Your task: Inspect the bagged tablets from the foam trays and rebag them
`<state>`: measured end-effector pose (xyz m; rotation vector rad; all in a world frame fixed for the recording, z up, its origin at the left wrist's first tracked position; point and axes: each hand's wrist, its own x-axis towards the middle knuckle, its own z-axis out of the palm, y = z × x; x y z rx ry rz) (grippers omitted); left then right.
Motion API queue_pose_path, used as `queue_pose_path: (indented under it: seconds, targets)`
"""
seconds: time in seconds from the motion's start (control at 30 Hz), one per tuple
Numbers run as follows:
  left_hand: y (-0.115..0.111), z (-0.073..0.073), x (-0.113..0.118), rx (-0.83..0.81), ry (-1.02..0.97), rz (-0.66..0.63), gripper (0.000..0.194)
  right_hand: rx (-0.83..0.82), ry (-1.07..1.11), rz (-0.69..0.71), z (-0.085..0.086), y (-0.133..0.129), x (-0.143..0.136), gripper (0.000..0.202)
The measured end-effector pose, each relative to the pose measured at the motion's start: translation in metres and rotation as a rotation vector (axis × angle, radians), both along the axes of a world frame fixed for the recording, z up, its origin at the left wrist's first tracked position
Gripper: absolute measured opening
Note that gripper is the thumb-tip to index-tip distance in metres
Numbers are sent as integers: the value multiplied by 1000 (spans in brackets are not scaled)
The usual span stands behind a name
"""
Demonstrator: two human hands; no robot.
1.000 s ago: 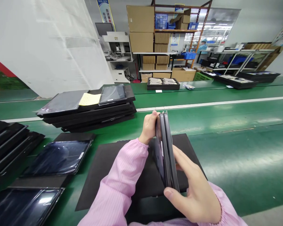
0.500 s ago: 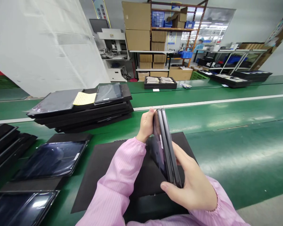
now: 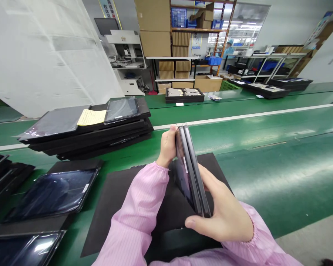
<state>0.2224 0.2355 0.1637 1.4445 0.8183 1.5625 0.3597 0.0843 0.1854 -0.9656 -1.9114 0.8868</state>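
Two flat dark tablets (image 3: 192, 170) stand on edge, face to face with a narrow gap, above a black foam sheet (image 3: 111, 199) on the green bench. My left hand (image 3: 167, 146) grips their far end, with its thumb on top. Around the near end and right side is my right hand (image 3: 224, 207), its thumb at the lower edge and its fingers behind the right tablet. A small white label shows on the left tablet's screen. Both sleeves are pink.
Stacked black foam sheets (image 3: 100, 136) at the left carry a tablet (image 3: 122, 108) and a yellow sticker sheet (image 3: 92, 117). Wrapped screens (image 3: 55, 192) lie at the near left. A black tray (image 3: 184, 96) sits across the bench; a person in blue (image 3: 229, 48) is far behind.
The view has shifted slightly, so the background and stacks appear a little lower left or higher. Both hands keep their hold on the two tablets.
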Motion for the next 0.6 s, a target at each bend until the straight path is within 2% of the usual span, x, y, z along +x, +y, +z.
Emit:
queue_pose_path:
  seconds: [0.13,0.27,0.47,0.6]
  targets:
    - [-2,1,0,10,14,-18,74,-39,37,40,-1,-1,7,82]
    - [-7,3,2,28,28,-30,75,-35,64,-16,-6,-3,12,77]
    - [-16,6,5,89,59,-97,73,-50,191,-148,-6,-4,10,43]
    - [-17,6,6,106,43,-108,72,-14,171,-158,-5,-5,10,35]
